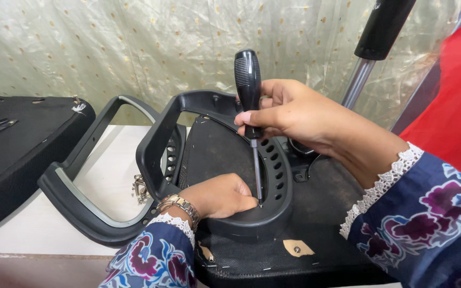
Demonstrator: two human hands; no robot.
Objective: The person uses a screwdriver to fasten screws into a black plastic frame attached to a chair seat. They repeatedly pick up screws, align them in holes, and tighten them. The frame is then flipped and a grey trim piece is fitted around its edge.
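My right hand (pixel 289 114) grips the black handle of a screwdriver (pixel 248 85) held upright, its metal shaft reaching down to the base of a black plastic armrest (pixel 158 144). The tip meets the armrest's perforated bracket (pixel 278 170), which lies on the underside of a black chair seat (pixel 326 213). My left hand (pixel 221 196), with a wristwatch on the wrist, rests closed on the bracket, its fingertips right beside the screwdriver tip. What the fingertips pinch is hidden.
A second black armrest (pixel 81 176) lies on the pale table (pixel 33 224) at the left, with a small pile of metal screws (pixel 141 188) beside it. Another black seat cushion (pixel 17 144) sits at far left. A chrome post with black grip (pixel 372 48) rises at the back right.
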